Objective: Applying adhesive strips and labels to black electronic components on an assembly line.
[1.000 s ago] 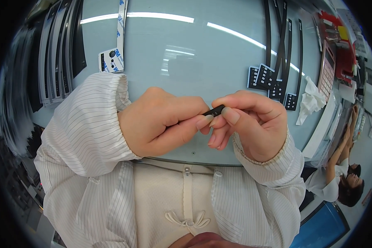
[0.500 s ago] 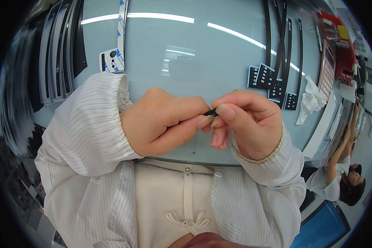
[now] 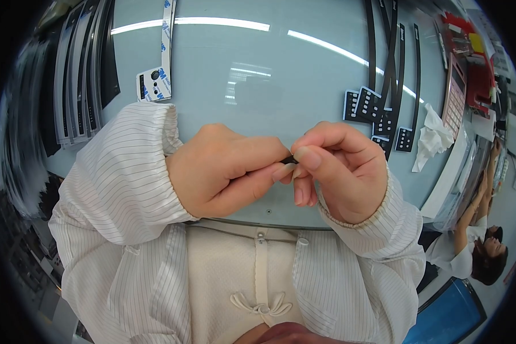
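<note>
My left hand (image 3: 226, 171) is closed in a pinch around a small black piece (image 3: 290, 160), only a bit of which shows between thumb and forefinger. Most of it is hidden, so its kind cannot be made out. Close against it, my right hand (image 3: 350, 172) pinches thumb and forefinger together at the outer end of that piece. The fingertips of both hands nearly meet above the pale table (image 3: 258, 120).
Several black keypad panels with long thin tails (image 3: 368, 105) lie to the right, beside a crumpled tissue (image 3: 433, 137) and a pink calculator (image 3: 454, 94). A white-and-blue backed panel (image 3: 155, 86) lies at the left, near stacked black-and-clear strips (image 3: 80, 74). Another person (image 3: 476, 246) sits at the far right.
My right hand has shifted slightly left and up toward my left hand. Less of the black piece shows between the fingertips. My left hand has hardly moved.
</note>
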Available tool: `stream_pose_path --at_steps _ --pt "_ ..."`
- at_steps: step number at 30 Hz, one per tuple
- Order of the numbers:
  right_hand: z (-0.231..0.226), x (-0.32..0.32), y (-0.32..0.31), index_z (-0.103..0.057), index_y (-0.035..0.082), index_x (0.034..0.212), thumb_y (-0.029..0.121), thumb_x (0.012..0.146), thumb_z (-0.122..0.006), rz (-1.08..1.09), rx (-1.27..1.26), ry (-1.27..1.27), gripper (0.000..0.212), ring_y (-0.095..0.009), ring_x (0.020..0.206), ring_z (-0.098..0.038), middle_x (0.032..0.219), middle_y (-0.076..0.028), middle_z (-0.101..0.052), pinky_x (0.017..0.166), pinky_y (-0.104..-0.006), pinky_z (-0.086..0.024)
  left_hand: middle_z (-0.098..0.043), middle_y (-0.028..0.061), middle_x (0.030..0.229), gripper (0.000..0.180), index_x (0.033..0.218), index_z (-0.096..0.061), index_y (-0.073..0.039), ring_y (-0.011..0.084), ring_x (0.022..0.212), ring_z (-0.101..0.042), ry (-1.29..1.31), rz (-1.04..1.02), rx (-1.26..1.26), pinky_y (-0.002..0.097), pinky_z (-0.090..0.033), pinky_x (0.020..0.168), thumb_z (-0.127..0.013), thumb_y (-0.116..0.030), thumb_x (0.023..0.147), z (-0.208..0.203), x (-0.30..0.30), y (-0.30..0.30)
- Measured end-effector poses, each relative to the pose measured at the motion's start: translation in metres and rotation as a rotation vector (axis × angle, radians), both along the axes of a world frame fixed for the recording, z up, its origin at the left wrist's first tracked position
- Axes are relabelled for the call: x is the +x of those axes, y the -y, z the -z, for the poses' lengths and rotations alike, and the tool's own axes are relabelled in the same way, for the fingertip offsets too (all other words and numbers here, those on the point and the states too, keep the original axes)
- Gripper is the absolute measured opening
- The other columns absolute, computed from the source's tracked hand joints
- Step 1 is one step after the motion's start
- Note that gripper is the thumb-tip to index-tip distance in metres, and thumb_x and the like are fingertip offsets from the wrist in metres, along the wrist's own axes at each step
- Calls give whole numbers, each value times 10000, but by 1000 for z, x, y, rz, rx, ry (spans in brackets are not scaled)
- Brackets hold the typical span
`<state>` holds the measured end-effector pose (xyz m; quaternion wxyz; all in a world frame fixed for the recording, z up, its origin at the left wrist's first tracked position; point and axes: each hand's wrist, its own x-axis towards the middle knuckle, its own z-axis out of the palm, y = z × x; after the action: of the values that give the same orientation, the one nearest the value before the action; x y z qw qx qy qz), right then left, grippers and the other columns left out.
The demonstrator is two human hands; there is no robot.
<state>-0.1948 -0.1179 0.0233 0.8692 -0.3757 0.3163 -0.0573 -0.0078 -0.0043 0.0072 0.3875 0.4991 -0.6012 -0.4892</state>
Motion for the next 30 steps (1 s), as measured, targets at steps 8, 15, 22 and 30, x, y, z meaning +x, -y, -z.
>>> stream_pose_path --at_steps 8,15,22,30 --pt "3 -3 0 -598 -20 1085 28 927 -634 -69 -49 42 169 -112 698 -637 918 -93 -682 592 -220 -496 -605 96 636 71 932 -599 -40 268 532 -621 15 -19 -7 319 -456 483 -535 -72 937 0 -2 0" --pt "7 -1 -3 -594 -14 1119 58 949 -612 -26 20 81 185 -107 709 -629 901 -83 -672 593 -222 -490 -596 101 633 66 930 -599 -37 280 531 -616 -19 -36 34 321 -452 482 -540 -67 929 -2 1 -2" --pt "3 -4 -4 -586 -17 1153 57 969 -572 -47 -138 52 199 -111 720 -633 923 -86 -670 614 -223 -499 -595 100 633 69 916 -603 -36 263 518 -611 -5 -21 35 312 -446 475 -539 -58 923 -2 1 2" --pt "2 -3 -7 -583 -64 1143 35 972 -519 -28 -271 111 208 -224 640 -679 867 -133 -646 510 -267 -521 -588 89 624 90 953 -619 -42 235 495 -596 -38 -32 30 298 -440 467 -539 -60 916 -2 1 -1"
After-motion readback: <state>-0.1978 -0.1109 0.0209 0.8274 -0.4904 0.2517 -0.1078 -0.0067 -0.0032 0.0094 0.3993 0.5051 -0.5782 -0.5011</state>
